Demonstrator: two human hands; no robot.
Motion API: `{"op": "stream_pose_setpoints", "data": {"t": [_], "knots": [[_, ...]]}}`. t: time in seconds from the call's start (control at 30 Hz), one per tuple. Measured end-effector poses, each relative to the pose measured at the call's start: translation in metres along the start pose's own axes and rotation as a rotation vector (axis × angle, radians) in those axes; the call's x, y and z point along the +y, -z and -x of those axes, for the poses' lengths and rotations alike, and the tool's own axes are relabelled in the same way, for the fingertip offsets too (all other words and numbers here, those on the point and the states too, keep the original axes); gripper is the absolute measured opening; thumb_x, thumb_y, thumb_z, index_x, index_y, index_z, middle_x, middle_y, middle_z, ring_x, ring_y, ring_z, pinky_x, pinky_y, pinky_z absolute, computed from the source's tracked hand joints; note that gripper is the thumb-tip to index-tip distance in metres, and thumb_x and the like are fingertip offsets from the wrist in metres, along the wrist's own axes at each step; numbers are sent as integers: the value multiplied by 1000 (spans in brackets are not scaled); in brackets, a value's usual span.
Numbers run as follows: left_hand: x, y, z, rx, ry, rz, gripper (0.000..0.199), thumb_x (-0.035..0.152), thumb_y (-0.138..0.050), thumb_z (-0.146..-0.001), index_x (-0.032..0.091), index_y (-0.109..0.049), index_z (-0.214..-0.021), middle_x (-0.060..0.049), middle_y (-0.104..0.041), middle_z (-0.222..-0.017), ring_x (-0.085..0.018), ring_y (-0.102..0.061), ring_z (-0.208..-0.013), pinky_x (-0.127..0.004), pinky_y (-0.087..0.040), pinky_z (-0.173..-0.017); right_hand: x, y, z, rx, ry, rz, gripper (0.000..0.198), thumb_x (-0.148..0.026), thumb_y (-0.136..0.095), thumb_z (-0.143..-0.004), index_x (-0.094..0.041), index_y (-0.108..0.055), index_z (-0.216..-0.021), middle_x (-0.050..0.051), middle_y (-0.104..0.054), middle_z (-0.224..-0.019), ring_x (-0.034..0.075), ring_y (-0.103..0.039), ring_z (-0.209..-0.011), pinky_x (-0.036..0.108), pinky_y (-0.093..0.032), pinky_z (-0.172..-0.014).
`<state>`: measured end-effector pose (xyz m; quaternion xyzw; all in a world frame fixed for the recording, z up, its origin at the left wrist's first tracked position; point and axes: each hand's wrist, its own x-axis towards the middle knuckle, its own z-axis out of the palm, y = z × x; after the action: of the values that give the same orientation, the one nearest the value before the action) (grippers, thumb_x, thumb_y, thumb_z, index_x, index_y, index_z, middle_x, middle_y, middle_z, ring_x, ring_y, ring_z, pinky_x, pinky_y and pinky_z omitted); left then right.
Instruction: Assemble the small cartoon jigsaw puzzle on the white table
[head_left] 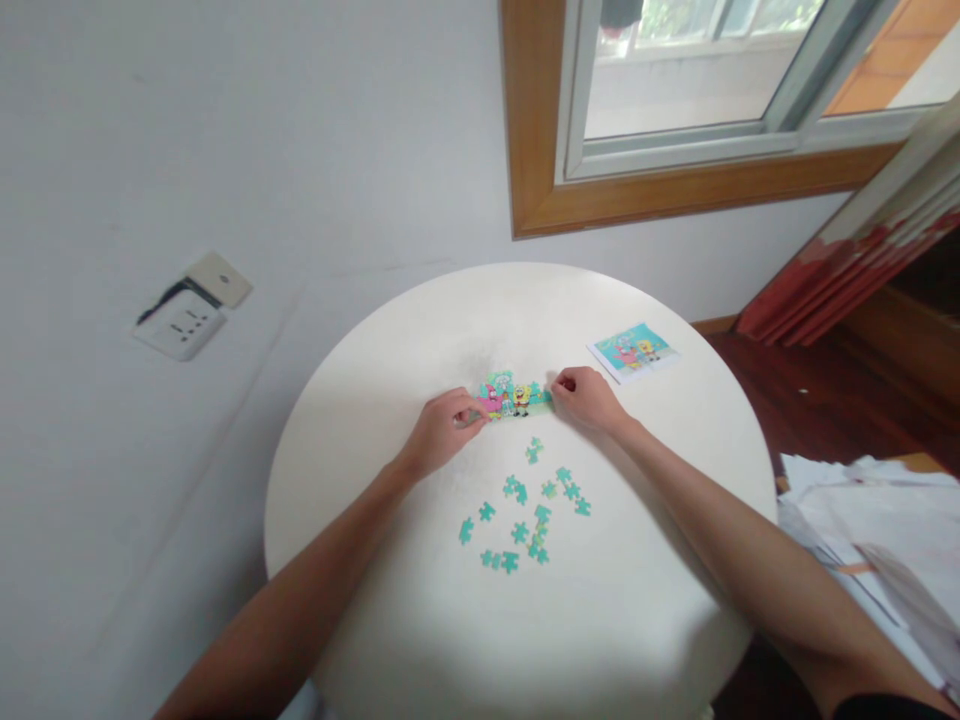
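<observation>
A partly joined jigsaw puzzle (517,402) with pink, yellow and pale green cartoon figures lies flat on the round white table (360,380). My left hand (448,428) rests at its left edge, thumb and curled fingers closed against the lower left corner. At the opposite end, my right hand (589,397) is closed in a pinch on a small teal puzzle piece (547,396), which sits against the joined part. Fingertips partly hide that piece. Nearer to me, several loose teal puzzle pieces (520,533) are scattered, some overlapping or linked.
A picture card (634,352) with the same cartoon figures lies at the table's back right. The wall with a socket (180,322) stands at the left, and a window (675,90) is behind. Papers (877,540) are piled to the right, below a red-and-white curtain (847,240).
</observation>
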<state>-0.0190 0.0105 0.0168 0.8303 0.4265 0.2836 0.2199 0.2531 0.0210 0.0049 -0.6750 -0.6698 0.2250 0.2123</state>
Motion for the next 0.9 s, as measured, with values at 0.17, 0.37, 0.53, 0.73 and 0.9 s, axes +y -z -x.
{"op": "stream_pose_setpoints", "data": {"t": [0.17,0.37,0.53,0.73,0.9], "knots": [[1,0,-1,-2,12,4,8,21,-63,-83,18,-68,-77,1,-54,-70,-11,-49,-63,-23,-37,-62,0,0,0,4,4,1,19,-24,-55,-85,-17,-72,-79,8,-75,-82,17,-64,-73,24,-39,-67],[2,-1,-1,16,25,4,7,21,-62,-82,18,-65,-77,3,-47,-66,-10,-44,-61,-22,-34,-60,0,0,0,9,13,13,19,-24,-55,-84,-17,-71,-79,7,-74,-80,16,-62,-71,25,-37,-64],[6,-2,1,19,53,39,5,19,-58,-82,16,-60,-78,5,-45,-64,-10,-43,-59,-21,-34,-60,0,0,0,0,8,9,20,-25,-54,-85,-17,-72,-81,8,-74,-82,16,-62,-71,25,-37,-65],[7,-4,2,-6,39,68,8,16,-56,-81,17,-53,-73,5,-47,-64,-9,-44,-60,-20,-34,-60,3,-2,-1,5,18,-4,19,-25,-55,-85,-17,-71,-79,7,-73,-80,16,-62,-71,25,-37,-65],[6,-6,2,-11,14,85,12,14,-55,-81,17,-52,-71,5,-48,-64,-9,-45,-60,-20,-35,-60,2,-1,-1,7,22,-2,19,-25,-55,-85,-17,-71,-78,8,-73,-80,16,-61,-70,26,-37,-64]]}}
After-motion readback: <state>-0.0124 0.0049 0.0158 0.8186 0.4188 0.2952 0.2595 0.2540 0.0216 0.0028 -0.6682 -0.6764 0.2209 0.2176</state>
